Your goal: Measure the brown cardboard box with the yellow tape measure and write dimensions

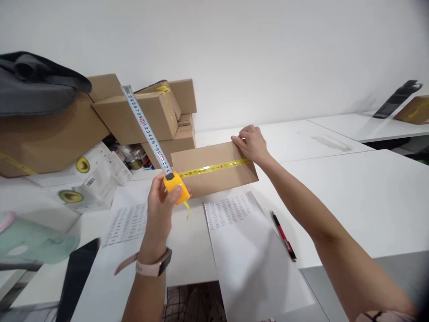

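My left hand (pixel 162 199) is closed around a yellow tape measure (pixel 177 187). Its silver blade (pixel 147 129) sticks out up and to the left, with the numbers facing me. In front of me stands a flat-sided cardboard box (pixel 214 154) with yellow printed tape (pixel 214 169) along its middle. My right hand (pixel 251 144) grips the box's upper right edge between thumb and fingers. The box's left end lies just behind the tape measure, partly covered by it.
Printed sheets (pixel 254 250) lie on the white table, with a red and black pen (pixel 283 235) beside one. Stacked cardboard boxes (pixel 144 114), a dark grey bag (pixel 36 87) and white avocado cartons (pixel 87 179) crowd the left. A black bottle (pixel 397 99) is at far right.
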Tool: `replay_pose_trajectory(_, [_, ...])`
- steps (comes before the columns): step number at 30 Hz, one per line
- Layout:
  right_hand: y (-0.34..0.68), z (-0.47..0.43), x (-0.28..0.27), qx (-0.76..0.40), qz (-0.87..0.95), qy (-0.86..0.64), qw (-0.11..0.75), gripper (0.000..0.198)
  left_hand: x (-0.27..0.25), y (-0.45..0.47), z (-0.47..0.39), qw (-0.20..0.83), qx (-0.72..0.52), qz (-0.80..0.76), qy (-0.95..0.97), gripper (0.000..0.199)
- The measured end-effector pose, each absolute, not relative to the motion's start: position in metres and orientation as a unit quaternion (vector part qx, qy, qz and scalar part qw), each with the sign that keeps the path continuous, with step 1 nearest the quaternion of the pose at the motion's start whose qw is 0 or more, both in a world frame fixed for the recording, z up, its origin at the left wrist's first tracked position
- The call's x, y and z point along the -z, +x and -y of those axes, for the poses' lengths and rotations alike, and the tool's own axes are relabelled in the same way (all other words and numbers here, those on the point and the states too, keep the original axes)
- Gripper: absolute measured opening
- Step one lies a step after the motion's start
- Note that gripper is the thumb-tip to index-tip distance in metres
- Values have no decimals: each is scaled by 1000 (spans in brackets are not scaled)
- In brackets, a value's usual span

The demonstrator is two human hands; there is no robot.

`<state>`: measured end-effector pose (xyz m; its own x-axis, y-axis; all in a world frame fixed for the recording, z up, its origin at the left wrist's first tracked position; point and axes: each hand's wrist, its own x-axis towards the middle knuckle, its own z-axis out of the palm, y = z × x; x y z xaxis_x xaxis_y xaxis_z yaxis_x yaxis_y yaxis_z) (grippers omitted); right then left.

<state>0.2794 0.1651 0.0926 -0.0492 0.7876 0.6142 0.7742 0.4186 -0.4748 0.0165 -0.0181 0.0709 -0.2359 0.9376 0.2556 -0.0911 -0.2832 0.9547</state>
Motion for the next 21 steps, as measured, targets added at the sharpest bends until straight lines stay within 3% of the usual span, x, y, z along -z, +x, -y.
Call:
replay_pose_trajectory(2, [265, -173, -89, 19, 761, -500, 414, 28, -64, 33, 26, 408, -633, -431, 497, 56])
replay_pose_trajectory(9, [241, -171, -83, 33, 785, -489, 379, 39, -21, 97, 60, 635, -493, -371, 465, 52])
replay_pose_trajectory(14, [245, -167, -85, 51, 802, -472, 361, 49, -4, 111, 66, 664, -483, -372, 433, 58])
replay_pose_trajectory(21, [244, -173, -85, 37, 814, -459, 353, 47, 12, 125, 75, 670, -477, -390, 414, 55])
